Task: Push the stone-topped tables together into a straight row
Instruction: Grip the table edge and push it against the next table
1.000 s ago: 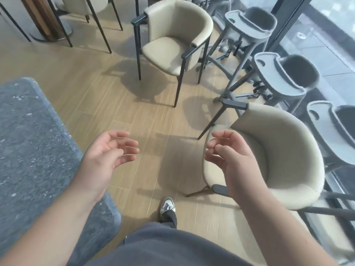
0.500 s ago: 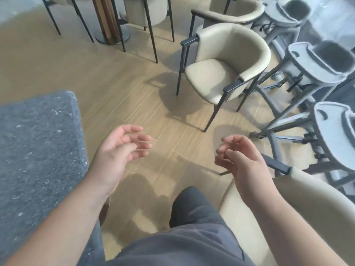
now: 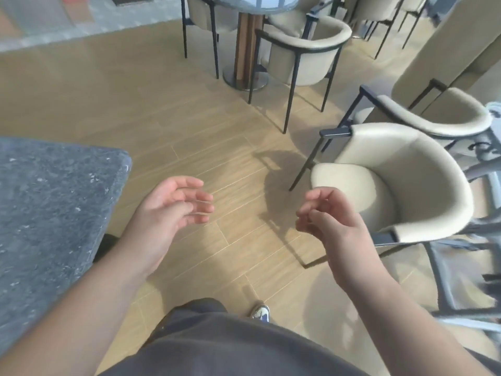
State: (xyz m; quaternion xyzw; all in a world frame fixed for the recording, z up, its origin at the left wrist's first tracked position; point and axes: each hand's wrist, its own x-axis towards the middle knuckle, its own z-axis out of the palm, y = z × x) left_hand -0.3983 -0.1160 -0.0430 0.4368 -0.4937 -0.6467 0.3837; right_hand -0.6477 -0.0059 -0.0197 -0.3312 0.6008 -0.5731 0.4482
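Note:
A grey speckled stone-topped table (image 3: 46,213) fills the left side, its rounded corner pointing toward the middle of the floor. My left hand (image 3: 168,210) hovers just right of that corner with relaxed, loosely curved fingers, touching nothing. My right hand (image 3: 329,221) hangs in the air in front of a cream chair, fingers loosely curled and empty. Both hands are apart from the table.
A cream armchair (image 3: 401,180) with dark legs stands close on the right, another (image 3: 439,115) behind it. Farther back is a round glass-topped table (image 3: 252,1) on a wooden pedestal with chairs (image 3: 303,52) around it. Bare wood floor (image 3: 217,147) lies ahead.
The view has swung left: the high chairs slid out at the right, and the round table and more floor came in. Both hands stayed raised and empty.

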